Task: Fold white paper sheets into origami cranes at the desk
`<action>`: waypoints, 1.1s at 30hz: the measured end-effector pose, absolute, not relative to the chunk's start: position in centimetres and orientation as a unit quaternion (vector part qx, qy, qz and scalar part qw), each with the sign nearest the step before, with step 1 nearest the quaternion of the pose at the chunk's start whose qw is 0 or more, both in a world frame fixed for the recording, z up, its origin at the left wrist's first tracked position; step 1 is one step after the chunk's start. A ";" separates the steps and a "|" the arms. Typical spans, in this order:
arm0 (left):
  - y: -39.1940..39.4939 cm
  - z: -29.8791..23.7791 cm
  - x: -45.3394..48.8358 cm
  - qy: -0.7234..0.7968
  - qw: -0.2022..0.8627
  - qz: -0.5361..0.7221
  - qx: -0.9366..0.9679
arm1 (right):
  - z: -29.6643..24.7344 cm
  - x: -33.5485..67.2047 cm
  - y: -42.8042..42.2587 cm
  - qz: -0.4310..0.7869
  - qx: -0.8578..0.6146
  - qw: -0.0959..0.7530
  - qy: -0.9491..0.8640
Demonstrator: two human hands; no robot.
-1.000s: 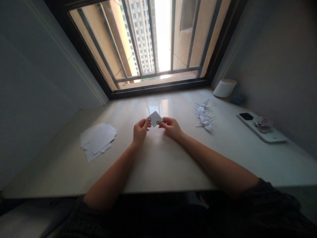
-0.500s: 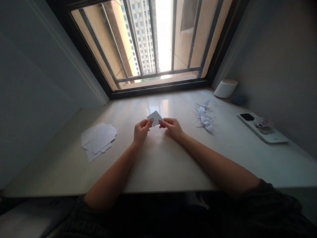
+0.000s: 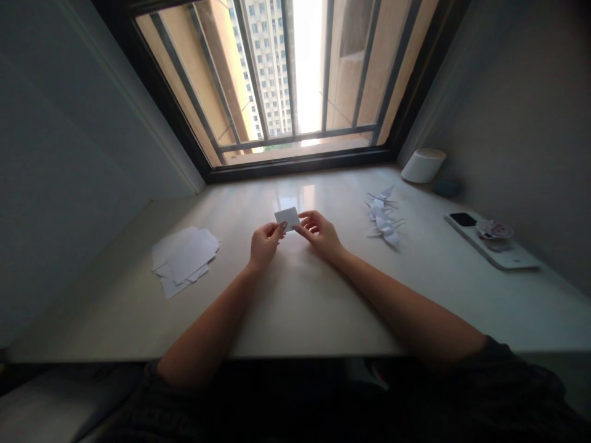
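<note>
A small folded white paper (image 3: 287,217) is held just above the pale table (image 3: 300,307), near its middle. My left hand (image 3: 264,243) pinches its lower left corner between thumb and fingers. My right hand (image 3: 321,233) grips its right edge with curled fingers. Both forearms reach in from the near edge. To the left lies a loose stack of white paper sheets (image 3: 183,259). On the right, apart from my hands, sit several folded paper cranes (image 3: 384,217).
A white phone (image 3: 492,243) with a small round item on it lies at the right. A white cylinder (image 3: 422,165) and a small blue object (image 3: 446,187) stand at the back right corner. A barred window (image 3: 295,86) runs behind the table; walls close both sides.
The folded paper has turned from a diamond tilt to nearly level between my fingers. My right hand's fingers have shifted up along its right edge. The view has drifted slightly.
</note>
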State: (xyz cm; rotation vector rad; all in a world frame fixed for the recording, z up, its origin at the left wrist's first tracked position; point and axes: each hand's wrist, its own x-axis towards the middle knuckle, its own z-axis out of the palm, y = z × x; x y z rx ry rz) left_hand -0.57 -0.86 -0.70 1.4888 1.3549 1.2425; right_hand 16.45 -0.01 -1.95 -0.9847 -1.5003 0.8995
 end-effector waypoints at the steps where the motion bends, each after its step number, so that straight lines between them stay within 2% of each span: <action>1: -0.8 -0.8 -0.6 0.534 0.367 0.478 0.594 | -1.9 16.5 0.0 0.372 -0.410 0.554 -0.622; 4: -1.0 -0.7 -0.8 0.555 0.299 0.433 0.644 | -1.7 16.5 -0.1 0.363 -0.388 0.576 -0.621; 9: -1.6 -0.1 -0.7 0.584 0.111 0.313 0.741 | -1.9 16.5 -0.3 0.348 -0.378 0.548 -0.660; 13: -1.8 0.1 -0.7 0.585 0.059 0.268 0.763 | -2.2 16.6 -0.4 0.336 -0.385 0.521 -0.683; 20: -2.0 0.2 -0.3 0.580 0.100 0.317 0.744 | -2.2 16.5 0.0 0.392 -0.388 0.542 -0.634; 27: -1.1 -0.8 -0.4 0.546 0.319 0.450 0.631 | -2.5 16.3 0.2 0.480 -0.341 0.527 -0.612; 29: -1.0 -0.8 -0.6 0.551 0.318 0.455 0.622 | -2.6 16.3 0.2 0.483 -0.338 0.516 -0.621; 33: -1.4 -0.2 -0.8 0.583 0.245 0.424 0.649 | -2.5 16.3 0.1 0.435 -0.364 0.503 -0.652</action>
